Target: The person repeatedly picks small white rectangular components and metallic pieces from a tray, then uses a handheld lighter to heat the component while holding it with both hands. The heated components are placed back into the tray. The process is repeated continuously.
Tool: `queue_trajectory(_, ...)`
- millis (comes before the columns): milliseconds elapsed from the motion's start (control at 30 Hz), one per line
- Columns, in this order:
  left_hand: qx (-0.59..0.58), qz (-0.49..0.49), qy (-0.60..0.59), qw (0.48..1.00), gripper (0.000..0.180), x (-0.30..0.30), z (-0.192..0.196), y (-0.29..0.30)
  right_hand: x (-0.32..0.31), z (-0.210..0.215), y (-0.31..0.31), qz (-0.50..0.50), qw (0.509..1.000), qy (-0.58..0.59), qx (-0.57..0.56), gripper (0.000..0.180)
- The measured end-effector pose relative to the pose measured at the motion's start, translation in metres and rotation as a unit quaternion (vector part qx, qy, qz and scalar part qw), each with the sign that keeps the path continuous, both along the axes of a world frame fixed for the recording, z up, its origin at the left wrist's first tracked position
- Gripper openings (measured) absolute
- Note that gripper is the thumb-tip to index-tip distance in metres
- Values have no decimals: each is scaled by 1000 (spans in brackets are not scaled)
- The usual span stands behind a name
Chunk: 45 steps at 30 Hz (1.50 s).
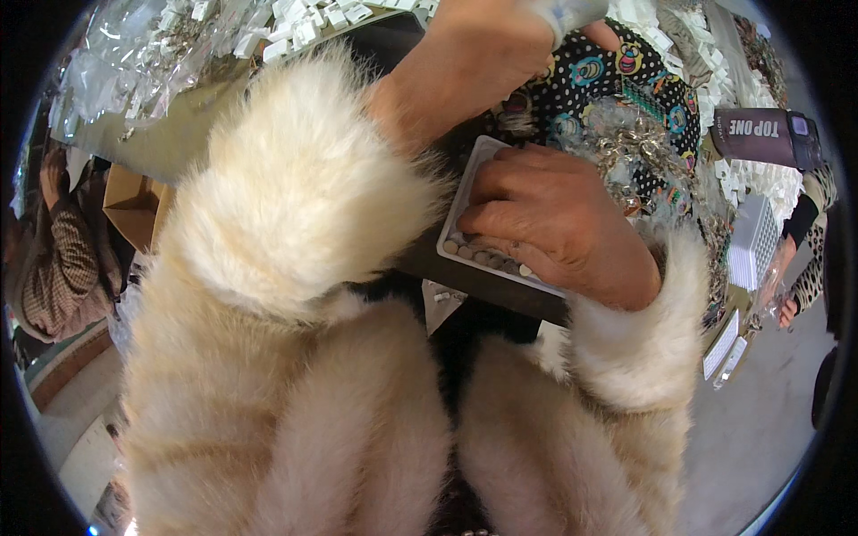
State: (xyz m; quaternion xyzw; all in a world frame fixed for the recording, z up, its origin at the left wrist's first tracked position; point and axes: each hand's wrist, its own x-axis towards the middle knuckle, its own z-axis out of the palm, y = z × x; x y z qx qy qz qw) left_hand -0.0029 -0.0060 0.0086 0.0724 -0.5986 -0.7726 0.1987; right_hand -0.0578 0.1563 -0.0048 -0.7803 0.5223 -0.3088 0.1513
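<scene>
My right hand point(559, 214) rests over a white plastic tray point(454, 223), its fingers bent and close together. Small round brownish-grey pieces point(487, 258) lie in the tray under it. The fingertips are hidden, so what they pinch does not show. My left hand point(487, 58) reaches across at the top, beyond the tray. A whitish thing with blue marks point(572, 12) covers part of it, and the picture's edge cuts off most of its fingers. Cream furry sleeves cover both my forearms.
A dark patterned cloth point(581, 73) bears tangled metal pieces point(636, 147). White plastic pieces point(299, 25) and clear bags point(161, 54) lie at the far left. A purple-brown pouch point(760, 138) and white rack point(752, 237) stand at right. People sit at both sides; a cardboard box point(132, 207) is left.
</scene>
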Motion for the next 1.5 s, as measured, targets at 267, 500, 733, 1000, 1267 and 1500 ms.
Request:
queue_trajectory(267, 21, 4, 38, 999, 21, -10, -16, 0, 8, 1, -2, -8, 998, 57, 12, 12)
queue_trajectory(500, 39, 0, 17, 999, 20, -11, -17, -2, 9, 5, 1, 26, 997, -66, 42, 21)
queue_trajectory(733, 4, 18, -19, 1000, 19, -11, -12, 2, 16, 1, -1, 87, 995, -31, 47, 25)
queue_trajectory(1000, -143, 58, 11, 988, 27, 0, -14, 3, 20, -12, 2, 59, 996, 26, -57, 10)
queue_trajectory(1267, -81, 85, -77, 990, 33, -7, -14, 7, 30, -18, 9, -1, 983, 149, -105, 13)
queue_trajectory(1500, 5, 84, -20, 996, 26, -8, -33, -2, 30, -26, 3, -2, 967, 205, -152, 11)
